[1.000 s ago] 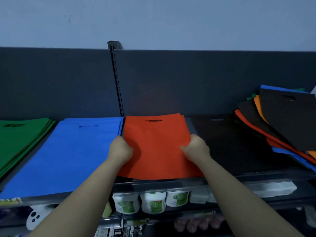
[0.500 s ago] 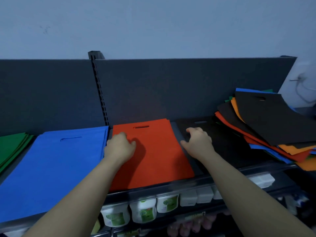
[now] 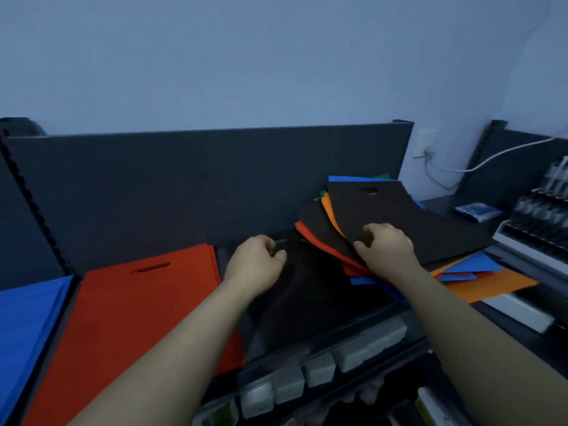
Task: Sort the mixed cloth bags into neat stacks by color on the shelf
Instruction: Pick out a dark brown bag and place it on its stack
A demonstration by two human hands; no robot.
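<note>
Bags are thin non-woven cloth: v. light, floppy, a bit slick on each other, not fragile. One sheet will sag & fold if lifted by a corner, and dragging it will likely pull the neighbours askew. Best hold, imo: pinch a side edge w/ one hand, support the opposite edge or the handle slot w/ the other, lift clear and lay flat.

Mixed pile [image 3: 479, 281] sits at the right end of the shelf [image 3: 338, 336], fanned out, w/ orange, blue and red corners poking over the front edge. Top black bag [image 3: 408, 222] lies on it, skewed, slot end toward the back panel [image 3: 199, 186].

R hand [image 3: 387, 244] is on that bag's near-left edge, fingers curled on top, thumb at the edge. Looks like a pinch, tho thumb-under is hidden.

L hand [image 3: 255, 262] is just left of the pile, over the far end of the black stack [image 3: 307, 302] near its slot, fingers loosely curled. Can't tell if it nips cloth or only rests there.

Red stack [image 3: 138, 309] lies beside the black one toward the left, then blue stack [image 3: 27, 327] at the left end; both squared. Black stack is the obvious target, right beside the pile, so a short carry.
</note>
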